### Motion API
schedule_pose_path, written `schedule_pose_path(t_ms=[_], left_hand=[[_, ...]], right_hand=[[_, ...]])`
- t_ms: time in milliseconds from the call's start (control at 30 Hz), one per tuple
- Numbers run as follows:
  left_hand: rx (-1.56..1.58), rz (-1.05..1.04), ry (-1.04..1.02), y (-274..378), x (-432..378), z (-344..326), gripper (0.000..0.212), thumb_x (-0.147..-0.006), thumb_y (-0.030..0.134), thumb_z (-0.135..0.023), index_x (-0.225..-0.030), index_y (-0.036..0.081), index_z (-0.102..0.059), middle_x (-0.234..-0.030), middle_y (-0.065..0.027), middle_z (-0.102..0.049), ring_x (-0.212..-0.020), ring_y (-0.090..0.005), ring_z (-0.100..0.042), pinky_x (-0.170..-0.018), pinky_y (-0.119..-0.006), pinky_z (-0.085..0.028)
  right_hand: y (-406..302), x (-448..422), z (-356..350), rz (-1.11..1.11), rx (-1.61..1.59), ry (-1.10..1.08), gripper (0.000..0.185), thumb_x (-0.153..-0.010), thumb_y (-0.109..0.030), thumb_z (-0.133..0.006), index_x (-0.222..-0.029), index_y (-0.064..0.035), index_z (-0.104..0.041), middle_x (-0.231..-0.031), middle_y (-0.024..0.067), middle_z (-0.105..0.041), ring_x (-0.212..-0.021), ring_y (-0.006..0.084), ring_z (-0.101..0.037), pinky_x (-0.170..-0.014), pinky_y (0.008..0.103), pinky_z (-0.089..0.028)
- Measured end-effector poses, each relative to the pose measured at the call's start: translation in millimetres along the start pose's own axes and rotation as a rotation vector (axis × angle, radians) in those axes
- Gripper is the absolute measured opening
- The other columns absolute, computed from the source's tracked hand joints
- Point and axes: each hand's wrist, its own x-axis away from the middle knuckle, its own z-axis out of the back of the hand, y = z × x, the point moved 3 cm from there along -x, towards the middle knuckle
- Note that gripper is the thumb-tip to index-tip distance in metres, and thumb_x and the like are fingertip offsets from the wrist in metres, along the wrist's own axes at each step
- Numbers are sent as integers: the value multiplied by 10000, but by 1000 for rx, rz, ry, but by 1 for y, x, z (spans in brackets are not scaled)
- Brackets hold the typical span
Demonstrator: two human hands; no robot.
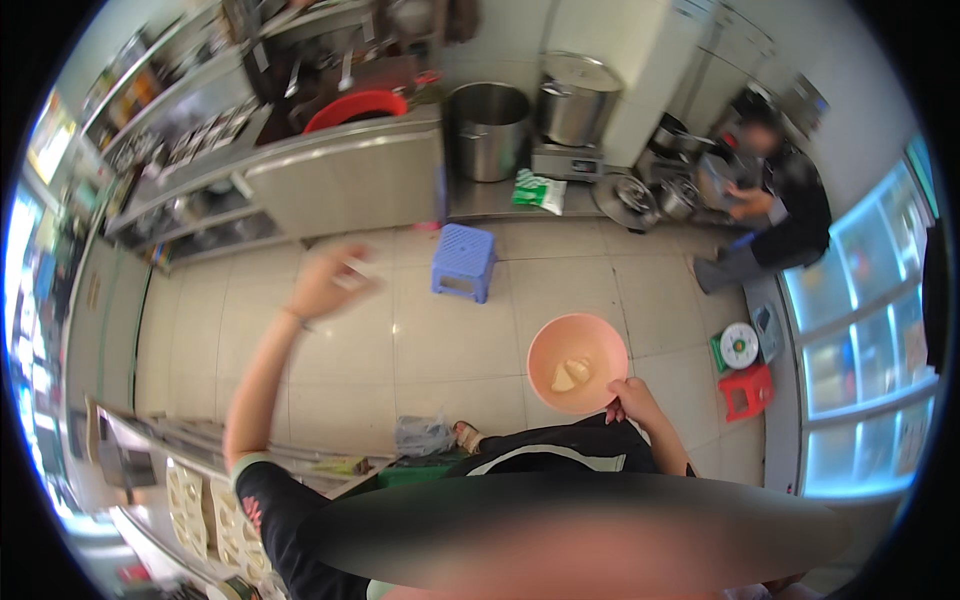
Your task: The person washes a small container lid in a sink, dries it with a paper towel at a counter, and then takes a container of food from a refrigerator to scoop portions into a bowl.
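A pink plastic bowl hangs over the tiled floor, its rim gripped by my right hand. Inside it lie a few pale yellowish pieces; what they are I cannot tell. My left hand is raised out to the left, blurred by motion. A gap shows between its thumb and fingers, and no object is visible in it. To the right of this hand, a blue plastic stool stands on the floor.
Two large steel stockpots and a green-white packet line the back wall. At right, a person works by a stove, near a lit glass-door refrigerator, a dial scale and a red stool. Egg-tray-like molds lie lower left.
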Motion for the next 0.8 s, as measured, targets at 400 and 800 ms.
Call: schedule_pose_path(t_ms=[400,800], left_hand=[[807,-171,-1366,372,-151,-592,656,-819,384,-499,-1352,106,-238,-1286,-81,-385,-1139,-151,-399,-801,-299,-450],[827,234,-1347,517,-248,-769,633,-758,199,-405,-1361,143,-220,-1193,-45,-453,-963,-107,-501,-672,-246,-468]], right_hand=[[220,85,283,45,-322,544,404,-822,-298,-456,-626,36,-570,-508,87,-556,-447,151,-535,-423,269,-416],[131,252,474,1179,-661,210,845,-756,-700,-331,-1229,-4,-401,-1317,278,-222,-1204,418,-283,-840,511,-372]])
